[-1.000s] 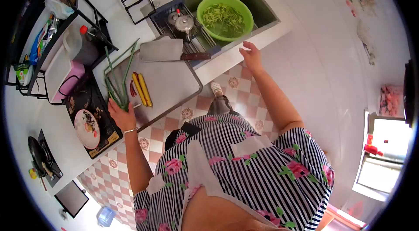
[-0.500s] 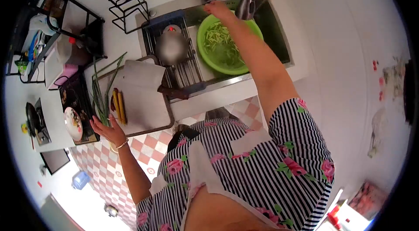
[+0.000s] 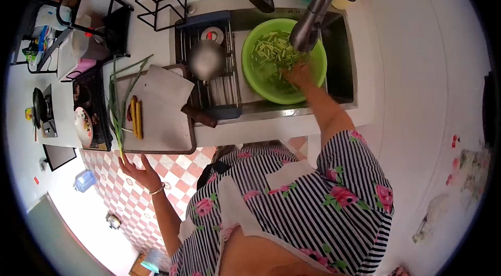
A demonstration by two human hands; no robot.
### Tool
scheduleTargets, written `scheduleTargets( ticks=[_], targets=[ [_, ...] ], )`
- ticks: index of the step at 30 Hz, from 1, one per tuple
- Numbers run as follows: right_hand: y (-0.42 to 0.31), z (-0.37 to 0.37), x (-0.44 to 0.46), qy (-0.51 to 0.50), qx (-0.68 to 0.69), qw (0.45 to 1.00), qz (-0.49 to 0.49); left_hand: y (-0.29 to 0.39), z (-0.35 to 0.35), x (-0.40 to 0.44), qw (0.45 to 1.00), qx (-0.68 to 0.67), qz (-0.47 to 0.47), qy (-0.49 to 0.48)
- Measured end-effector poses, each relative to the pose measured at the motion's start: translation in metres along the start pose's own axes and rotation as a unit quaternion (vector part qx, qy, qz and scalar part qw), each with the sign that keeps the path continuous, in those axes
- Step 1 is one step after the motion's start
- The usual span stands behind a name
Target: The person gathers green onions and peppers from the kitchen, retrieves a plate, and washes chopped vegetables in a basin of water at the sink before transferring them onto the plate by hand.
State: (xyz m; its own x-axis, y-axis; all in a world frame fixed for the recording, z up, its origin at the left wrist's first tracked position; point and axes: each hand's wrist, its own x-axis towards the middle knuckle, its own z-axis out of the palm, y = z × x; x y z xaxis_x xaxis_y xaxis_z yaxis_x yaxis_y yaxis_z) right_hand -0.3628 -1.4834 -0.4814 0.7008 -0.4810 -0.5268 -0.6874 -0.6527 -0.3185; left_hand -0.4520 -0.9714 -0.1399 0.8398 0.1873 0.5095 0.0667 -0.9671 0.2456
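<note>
My right hand (image 3: pixel 298 76) dips into the green basin (image 3: pixel 249 75) in the sink, its fingers blurred among the cut green pieces (image 3: pixel 276 50) in water. My left hand (image 3: pixel 140 171) has its fingers spread just off the counter edge, beside the lower end of the green onions (image 3: pixel 116 104). The onions lie along the left side of the cutting board (image 3: pixel 167 127), near several yellow strips (image 3: pixel 136 117). A cleaver (image 3: pixel 169 89) rests at the board's upper right with its dark handle over the board's edge.
Above the basin hangs the faucet (image 3: pixel 305 31). A drying rack (image 3: pixel 229 85) with a metal lid (image 3: pixel 206 60) stands left of it. A plate (image 3: pixel 83 126) sits on a dark tray at left, below a black shelf (image 3: pixel 120 31). A wire rack (image 3: pixel 162 7) stands behind the board.
My right hand has moved from the sink's front edge to the faucet and then down into the basin. My left hand has drawn back from the onions. The view has shifted.
</note>
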Motion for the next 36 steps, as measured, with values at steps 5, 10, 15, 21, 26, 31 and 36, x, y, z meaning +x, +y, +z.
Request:
scheduleTargets(
  ticks=[5,10,15,21,26,31,36],
  targets=[
    [-0.088,0.005,-0.054,0.043,-0.199,0.933,-0.296,-0.014,0.006,-0.016,0.999,-0.019,-0.047,-0.003],
    [-0.088,-0.08,0.002,-0.149,-0.035,0.963,-0.223,-0.016,0.009,-0.025,0.999,0.006,-0.045,-0.004],
    [-0.031,0.004,-0.038,0.101,-0.024,0.978,-0.178,-0.015,0.006,-0.05,0.996,-0.048,-0.065,-0.027],
    [-0.093,-0.033,-0.02,0.015,-0.306,0.876,-0.373,0.058,0.041,-0.068,0.966,-0.176,0.043,-0.184],
    [-0.061,-0.01,0.009,0.061,-0.107,0.966,-0.226,0.094,0.054,-0.071,0.905,-0.231,0.127,-0.335],
    [-0.068,0.005,-0.048,-0.019,-0.176,0.965,-0.195,0.127,0.084,-0.059,0.833,-0.307,0.199,-0.416],
    [-0.076,0.025,0.015,-0.086,0.07,0.943,-0.314,0.173,0.127,-0.052,0.783,-0.285,0.269,-0.483]
  ],
)
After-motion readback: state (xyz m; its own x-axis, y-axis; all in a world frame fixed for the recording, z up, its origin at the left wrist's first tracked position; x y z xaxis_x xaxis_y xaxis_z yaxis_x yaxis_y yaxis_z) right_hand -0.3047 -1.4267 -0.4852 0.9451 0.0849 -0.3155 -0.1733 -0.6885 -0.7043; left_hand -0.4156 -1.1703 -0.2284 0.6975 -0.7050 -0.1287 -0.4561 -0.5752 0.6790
